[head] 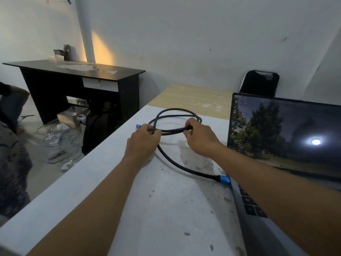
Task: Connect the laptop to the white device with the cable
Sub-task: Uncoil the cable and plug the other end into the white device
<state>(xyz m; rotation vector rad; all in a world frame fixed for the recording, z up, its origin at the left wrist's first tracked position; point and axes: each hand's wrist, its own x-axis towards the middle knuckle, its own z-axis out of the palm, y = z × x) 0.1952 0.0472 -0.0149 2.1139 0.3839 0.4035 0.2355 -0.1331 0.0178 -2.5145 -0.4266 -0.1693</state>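
Observation:
A dark braided cable [176,164] lies looped on the white table [92,182]. One blue plug [224,180] sits against the left side of the open laptop [284,133], whose screen is lit. The other blue plug [138,126] pokes out just left of my left hand [143,139]. That hand is closed on the bundled cable strands near the free plug. My right hand [200,137] pinches the same strands a little to the right. The loop arcs beyond both hands. No white device shows on the table.
A black chair [260,83] stands behind the laptop, beyond a wooden tabletop [193,100]. A dark desk [77,71] is at the back left. Cables and white items [59,137] litter the floor. A person [11,145] sits at the far left.

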